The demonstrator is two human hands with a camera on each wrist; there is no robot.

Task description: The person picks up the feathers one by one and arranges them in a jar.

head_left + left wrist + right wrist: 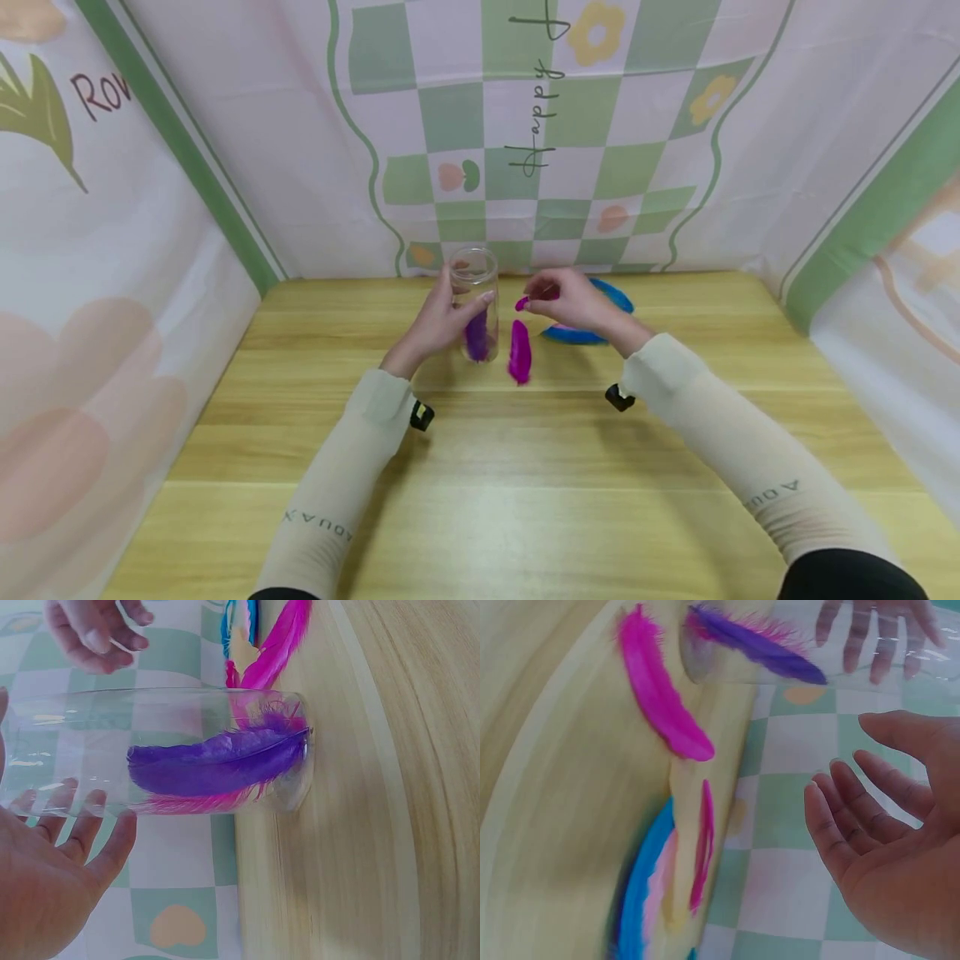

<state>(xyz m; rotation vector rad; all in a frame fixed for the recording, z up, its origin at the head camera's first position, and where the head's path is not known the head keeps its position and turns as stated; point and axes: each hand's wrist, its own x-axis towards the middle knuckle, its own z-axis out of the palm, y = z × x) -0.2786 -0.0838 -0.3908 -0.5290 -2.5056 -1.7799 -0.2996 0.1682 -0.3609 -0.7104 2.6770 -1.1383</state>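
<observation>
My left hand [442, 321] holds a tall clear glass jar [474, 287] upright on the table, fingers round one side and thumb on the other. Through the glass, a purple feather [217, 761] shows with a pink feather [202, 801] behind it. My right hand [892, 832] hovers to the right of the jar, fingers loosely bent and nothing between them. Below it in the head view, a magenta feather [520, 352] lies beside the jar. Another thin magenta feather [704, 847] lies farther right, partly behind my right hand in the head view.
A blue feather [639, 881], a pale pink feather [660, 881] and a pale yellow feather [679, 877] lie together at the right. The wooden table [480, 500] ends at a checked cloth backdrop [510, 125] just behind the jar.
</observation>
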